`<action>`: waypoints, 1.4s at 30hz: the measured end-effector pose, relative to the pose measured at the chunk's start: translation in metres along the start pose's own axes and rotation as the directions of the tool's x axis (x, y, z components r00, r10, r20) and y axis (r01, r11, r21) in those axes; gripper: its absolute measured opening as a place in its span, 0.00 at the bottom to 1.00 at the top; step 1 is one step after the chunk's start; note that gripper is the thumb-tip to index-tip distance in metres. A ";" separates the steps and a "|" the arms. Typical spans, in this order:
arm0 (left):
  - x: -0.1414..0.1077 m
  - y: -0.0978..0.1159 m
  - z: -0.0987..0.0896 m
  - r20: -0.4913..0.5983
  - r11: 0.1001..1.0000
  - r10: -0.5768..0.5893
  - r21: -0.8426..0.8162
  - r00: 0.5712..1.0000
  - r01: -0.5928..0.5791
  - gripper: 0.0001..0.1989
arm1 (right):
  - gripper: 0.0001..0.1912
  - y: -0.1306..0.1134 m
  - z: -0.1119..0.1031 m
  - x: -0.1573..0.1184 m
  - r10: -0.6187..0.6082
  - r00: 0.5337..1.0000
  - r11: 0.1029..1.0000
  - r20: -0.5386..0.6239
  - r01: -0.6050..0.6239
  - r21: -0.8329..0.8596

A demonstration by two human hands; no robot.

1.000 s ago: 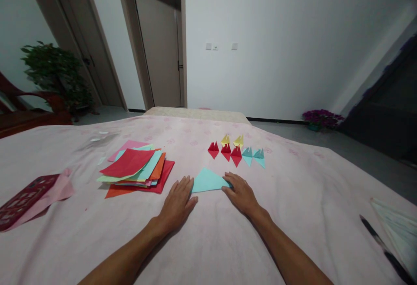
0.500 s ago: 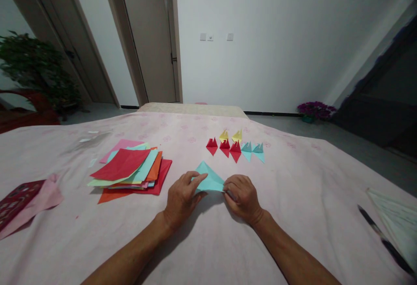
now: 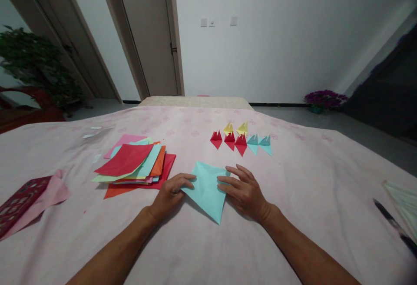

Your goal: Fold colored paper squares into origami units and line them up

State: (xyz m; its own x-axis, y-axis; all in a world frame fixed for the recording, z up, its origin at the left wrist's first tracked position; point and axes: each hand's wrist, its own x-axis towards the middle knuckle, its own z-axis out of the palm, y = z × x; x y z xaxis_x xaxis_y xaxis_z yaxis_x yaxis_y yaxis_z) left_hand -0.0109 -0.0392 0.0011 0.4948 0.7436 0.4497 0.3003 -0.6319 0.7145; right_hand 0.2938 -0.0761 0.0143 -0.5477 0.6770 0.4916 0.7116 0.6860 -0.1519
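A light-blue sheet of origami paper (image 3: pixel 206 189) is opened out on the cloth in front of me, one corner pointing toward me. My left hand (image 3: pixel 171 193) pinches its left corner between fingers and thumb. Across the right edge lie the spread fingers of my right hand (image 3: pixel 244 191), touching the paper; the thumb there is hidden. Beyond it stand small folded paper figures: red ones (image 3: pixel 241 144), light-blue ones (image 3: pixel 266 144) and yellow ones (image 3: pixel 242 128). To the left is a loose stack of coloured paper (image 3: pixel 125 161), with a red sheet on top.
A pink patterned cloth (image 3: pixel 302 198) covers the table. At the far left lies a dark red printed packet (image 3: pixel 24 198) with pink paper. A pen (image 3: pixel 391 217) rests at the right beside a pale notepad (image 3: pixel 402 200).
The light-blue paper has gone from a folded triangle to a wider, opened-out square. My right hand's fingers have loosened from a pinch and spread over it. The view has tilted slightly downward.
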 end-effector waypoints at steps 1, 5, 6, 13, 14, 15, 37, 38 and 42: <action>-0.001 -0.002 0.001 0.018 1.000 -0.024 0.002 1.000 0.024 0.09 | 0.15 0.000 0.002 0.001 -0.008 1.000 1.000 0.006 0.008 0.001; -0.002 -0.003 0.000 0.071 0.967 0.022 0.251 0.997 -0.039 0.17 | 0.13 0.002 0.005 0.004 -0.021 1.000 1.000 -0.005 0.021 -0.015; -0.002 -0.002 -0.001 0.095 0.937 0.047 0.340 0.994 -0.076 0.19 | 0.13 0.003 0.005 0.005 -0.014 1.000 1.000 0.005 0.014 -0.012; -0.002 0.005 -0.001 0.176 0.821 0.128 0.534 0.976 -0.204 0.15 | 0.16 0.002 0.009 0.009 0.012 0.995 0.999 0.100 -0.016 0.040; -0.002 0.005 0.000 0.167 0.821 0.136 0.533 0.977 -0.206 0.14 | 0.15 0.002 0.009 0.010 0.018 0.996 0.999 0.088 -0.022 0.044; -0.002 0.004 0.001 0.152 0.824 0.142 0.529 0.978 -0.202 0.12 | 0.14 0.002 0.010 0.011 0.025 0.997 0.998 0.077 -0.029 0.051; 0.004 0.011 0.012 -0.141 0.828 -0.208 0.502 0.968 0.251 0.06 | 0.17 0.005 0.019 0.047 0.454 0.863 0.889 0.222 -0.420 -0.184; 0.004 0.013 0.012 -0.143 0.814 -0.211 0.522 0.967 0.254 0.06 | 0.17 0.005 0.019 0.047 0.462 0.860 0.883 0.216 -0.425 -0.198; 0.002 0.018 0.011 -0.156 0.747 -0.213 0.610 0.964 0.264 0.04 | 0.17 0.005 0.020 0.047 0.495 0.852 0.859 0.173 -0.449 -0.247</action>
State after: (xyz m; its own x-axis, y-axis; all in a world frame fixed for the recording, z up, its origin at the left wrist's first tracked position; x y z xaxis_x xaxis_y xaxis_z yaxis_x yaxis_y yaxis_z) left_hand 0.0048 -0.0515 0.0091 0.2862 0.8861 0.3646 0.8526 -0.4092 0.3250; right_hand 0.2627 -0.0358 0.0190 -0.1904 0.9620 0.1955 0.9657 0.2194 -0.1390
